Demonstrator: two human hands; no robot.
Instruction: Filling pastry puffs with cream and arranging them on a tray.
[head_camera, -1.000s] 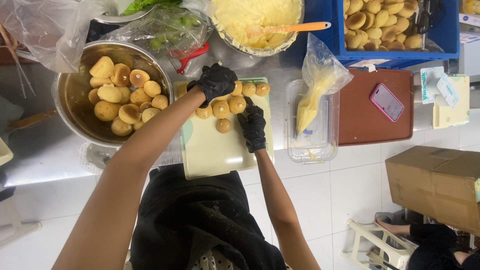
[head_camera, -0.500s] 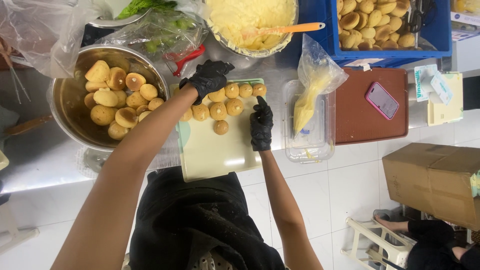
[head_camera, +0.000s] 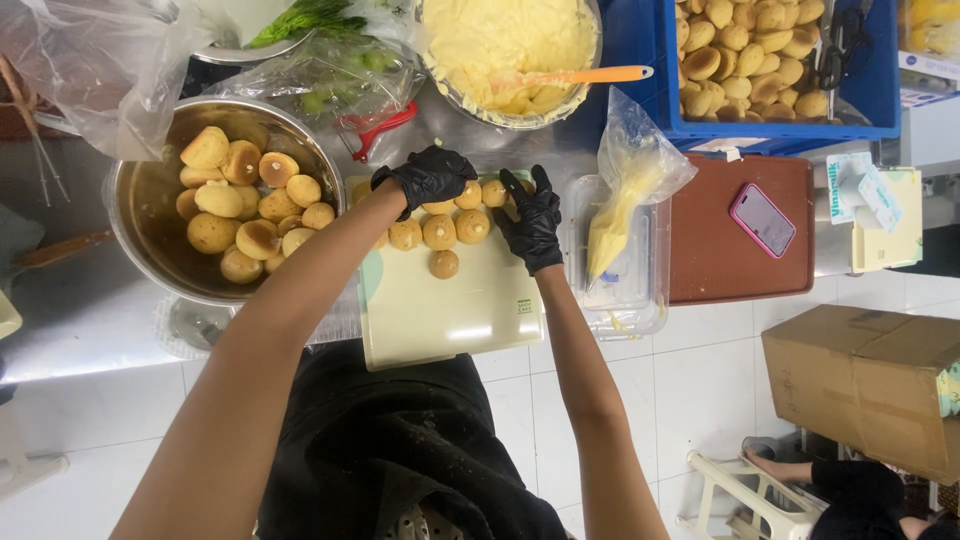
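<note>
In the head view, both hands wear black gloves and work at the far edge of a pale cream cutting board (head_camera: 450, 310) in the middle of the frame. The small round buns (head_camera: 440, 232) lie there in loose rows — golden-brown, domed and smooth on top, paler at the base — with one bun (head_camera: 444, 264) sitting apart, just below the rest. The left hand (head_camera: 428, 176) arches over the upper left end of the rows, fingers curled down onto the buns beneath it; whether it pinches one I cannot tell. The right hand (head_camera: 531, 222) rests at the right end of the rows, fingers spread and fanned upward, palm against the board's edge, holding nothing that shows. To the left, a steel bowl (head_camera: 140, 215) holds a heap of the same buns. Toward the top centre sits a bowl of pale yellow cream (head_camera: 505, 40) with an orange-handled spatula (head_camera: 590, 75) laid across it. Right of the board, a piping bag (head_camera: 625, 205) of yellow cream stands in a clear tray — and beyond it a phone (head_camera: 762, 220) lies on a brown board (head_camera: 715, 265).
</note>
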